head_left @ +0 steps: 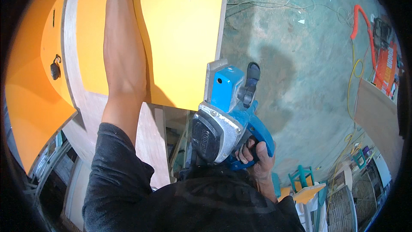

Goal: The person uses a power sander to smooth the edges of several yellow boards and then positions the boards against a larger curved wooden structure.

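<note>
My right hand (256, 157) is wrapped round the rear handle of a blue and silver electric hand planer (229, 116). The planer stands at the right edge of an orange-yellow board (182, 30), close to the board's near corner. A dark knob shows at the planer's front, and a black cover is on its side. Across the board stretches my left forearm (124, 47), running out past the top of the picture, so that hand is out of sight. Under the board lies a pale wooden surface (152, 141).
Another orange panel (25, 73) is at the left, with a dark round hooked object (55, 68) on it. Cables (274, 2) lie on the greenish floor (317, 86). At the right are a red coiled hose (356, 21), a leaning brown board (377, 111) and a green stool (302, 176).
</note>
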`<state>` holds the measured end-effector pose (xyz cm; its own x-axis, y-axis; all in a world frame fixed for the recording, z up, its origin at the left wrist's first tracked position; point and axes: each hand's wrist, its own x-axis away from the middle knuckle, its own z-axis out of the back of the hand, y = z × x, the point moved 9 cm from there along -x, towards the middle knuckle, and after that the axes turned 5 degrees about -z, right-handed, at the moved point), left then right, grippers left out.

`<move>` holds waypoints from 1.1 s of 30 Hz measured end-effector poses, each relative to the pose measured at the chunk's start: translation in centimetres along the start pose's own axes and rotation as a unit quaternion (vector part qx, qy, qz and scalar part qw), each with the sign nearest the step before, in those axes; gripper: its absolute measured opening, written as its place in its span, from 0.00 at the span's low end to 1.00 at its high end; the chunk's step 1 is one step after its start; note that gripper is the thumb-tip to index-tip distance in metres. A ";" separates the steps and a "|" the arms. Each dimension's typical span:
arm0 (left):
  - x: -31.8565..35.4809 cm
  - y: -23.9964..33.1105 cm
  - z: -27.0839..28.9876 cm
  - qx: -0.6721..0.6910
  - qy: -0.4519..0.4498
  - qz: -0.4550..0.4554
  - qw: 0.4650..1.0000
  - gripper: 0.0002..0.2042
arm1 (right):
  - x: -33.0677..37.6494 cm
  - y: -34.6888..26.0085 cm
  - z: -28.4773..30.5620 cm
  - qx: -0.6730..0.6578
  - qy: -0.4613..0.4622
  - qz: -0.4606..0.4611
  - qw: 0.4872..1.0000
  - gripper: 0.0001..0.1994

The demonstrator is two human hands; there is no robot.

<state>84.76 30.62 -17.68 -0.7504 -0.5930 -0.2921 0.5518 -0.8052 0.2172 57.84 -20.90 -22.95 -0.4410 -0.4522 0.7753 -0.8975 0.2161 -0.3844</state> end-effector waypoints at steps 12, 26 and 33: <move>-1.7 0.2 -0.6 0.004 0.014 -0.001 1.000 0.31 | -4.2 -6.1 -3.0 -0.001 -0.013 0.015 1.000 0.21; -2.5 0.0 -1.6 0.032 0.018 -0.044 0.998 0.28 | -11.7 -15.0 -6.5 0.019 0.010 0.014 1.000 0.21; -2.9 0.5 -2.3 0.063 -0.012 -0.036 0.997 0.31 | -15.0 -19.2 -8.5 0.009 0.001 0.021 1.000 0.21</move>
<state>88.05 31.88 -18.83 -0.7964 -0.5315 -0.2887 0.4466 -0.8386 0.3119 81.62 -10.92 -22.96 -0.4785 -0.4406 0.7595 -0.8778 0.2185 -0.4263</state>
